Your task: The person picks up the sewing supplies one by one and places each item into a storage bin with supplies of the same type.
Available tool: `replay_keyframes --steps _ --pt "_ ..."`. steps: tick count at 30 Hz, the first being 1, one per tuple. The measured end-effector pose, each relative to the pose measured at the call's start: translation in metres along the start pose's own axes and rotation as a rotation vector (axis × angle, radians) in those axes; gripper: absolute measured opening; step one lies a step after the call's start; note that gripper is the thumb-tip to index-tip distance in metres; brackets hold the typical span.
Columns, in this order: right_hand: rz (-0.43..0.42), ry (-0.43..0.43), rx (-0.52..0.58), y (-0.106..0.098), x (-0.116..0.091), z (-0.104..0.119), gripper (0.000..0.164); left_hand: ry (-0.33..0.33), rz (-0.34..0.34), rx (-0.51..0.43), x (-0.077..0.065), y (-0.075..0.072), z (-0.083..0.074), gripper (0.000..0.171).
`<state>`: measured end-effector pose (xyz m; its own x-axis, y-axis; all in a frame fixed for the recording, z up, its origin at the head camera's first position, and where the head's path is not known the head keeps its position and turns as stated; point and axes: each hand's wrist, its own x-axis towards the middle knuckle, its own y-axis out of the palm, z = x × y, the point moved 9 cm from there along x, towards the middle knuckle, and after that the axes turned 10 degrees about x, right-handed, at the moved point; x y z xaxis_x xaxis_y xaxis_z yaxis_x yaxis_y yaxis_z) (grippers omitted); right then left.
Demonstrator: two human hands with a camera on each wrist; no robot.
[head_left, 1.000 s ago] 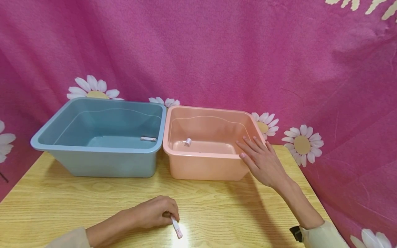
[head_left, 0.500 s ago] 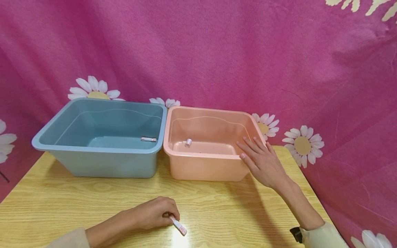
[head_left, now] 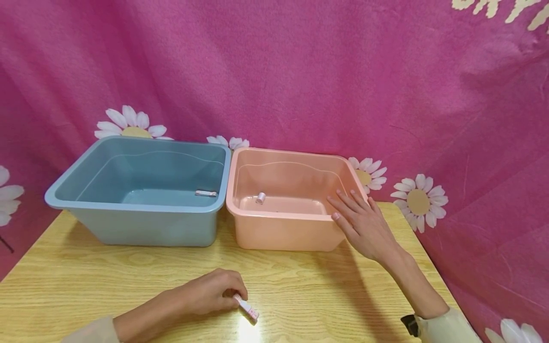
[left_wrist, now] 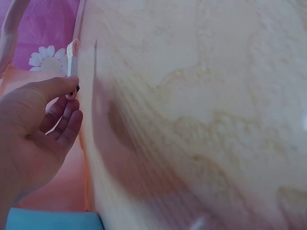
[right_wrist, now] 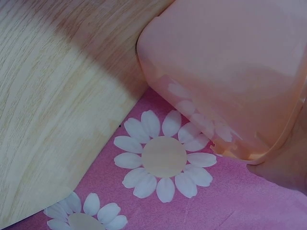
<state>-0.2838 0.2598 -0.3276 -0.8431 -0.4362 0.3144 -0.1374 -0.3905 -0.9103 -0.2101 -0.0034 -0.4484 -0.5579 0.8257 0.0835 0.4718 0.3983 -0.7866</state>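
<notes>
My left hand (head_left: 216,291) is low over the front middle of the table and pinches a small folded tape measure (head_left: 248,308), white with pinkish ends. In the left wrist view, the thumb and fingers grip one end of the tape measure (left_wrist: 73,60), and a loop shows at its other end. My right hand (head_left: 364,228) rests with spread, straight fingers over the near right corner of the pink bin (head_left: 283,233). Part of that hand (right_wrist: 288,163) appears at the bin's rim in the right wrist view.
Inside the pink bin lies a small whitish roll (head_left: 260,197). A blue bin (head_left: 146,226) stands close on its left, with a flat white strip (head_left: 205,193) inside. Both are on the wooden table (head_left: 300,295), before a magenta cloth (head_left: 279,71) with daisies.
The free end of the tape measure has swung to the right and slightly up in my left hand's pinch. My right hand stays on the pink bin.
</notes>
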Motion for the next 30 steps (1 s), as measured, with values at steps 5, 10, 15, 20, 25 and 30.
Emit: replay_keyframes --steps 5,10,15,20,25,30 --pt "-0.005 -0.004 0.0 0.0 0.0 0.0 0.048 0.021 -0.048 0.034 -0.001 -0.01 -0.005 0.015" --pt "-0.006 -0.007 -0.002 0.0 0.0 0.0 0.048 0.032 -0.075 0.044 -0.003 -0.021 -0.01 0.015" --pt "-0.008 -0.007 0.001 0.0 0.0 0.0 0.048 0.024 -0.098 0.058 -0.005 -0.033 -0.013 0.015" --pt "-0.005 -0.004 0.001 0.0 0.0 0.0 0.048 0.016 -0.125 0.074 -0.008 -0.046 -0.016 0.013" --pt "0.001 0.001 0.0 0.001 0.0 -0.001 0.048 0.028 -0.168 0.104 -0.011 -0.061 -0.022 0.013" --pt "0.002 0.003 0.001 0.001 0.0 -0.001 0.048 0.039 -0.216 0.113 -0.014 -0.072 -0.026 0.013"
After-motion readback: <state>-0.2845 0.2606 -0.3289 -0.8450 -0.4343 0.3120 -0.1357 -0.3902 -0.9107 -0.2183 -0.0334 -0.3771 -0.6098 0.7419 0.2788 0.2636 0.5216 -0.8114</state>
